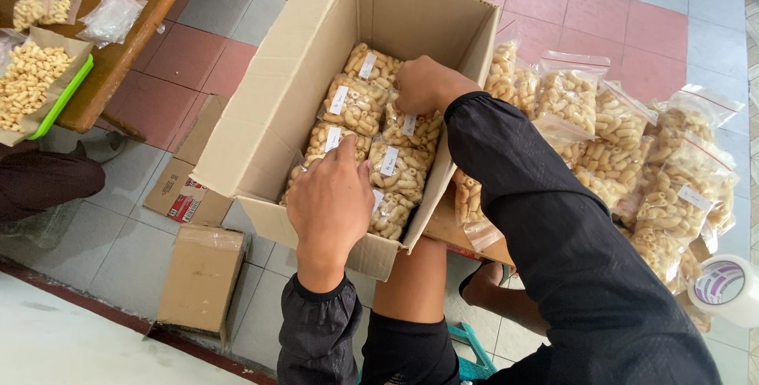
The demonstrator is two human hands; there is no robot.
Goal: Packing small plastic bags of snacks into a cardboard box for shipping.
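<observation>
Box: I see an open cardboard carton (277, 108) resting against the person's bare knee, flaps up, long axis running from near-left to far-right in the head view.
Contents: clear bags of pale tube-shaped snacks (395, 171), each with a small white label, lying flat in two rows along the carton's long axis.
Left hand (332, 203): palm down on the near bags, fingers curled and close together, pressing the pack below; nothing lifted that I can make out.
Right hand (423, 84): deeper in the carton, fingers bent around the top edge of a bag near the far end; how firmly it grips I cannot tell.
Progress: I judge the visible layer nearly filled, yet walls rise well above it.
Left to pack: a large heap of filled bags (632, 148) waits on the floor just right of the carton.
Nearby: tape roll (723, 286) at far right; small closed box (202, 274) at left; wooden table (118, 61) with a green tray of loose snacks (32, 84).
</observation>
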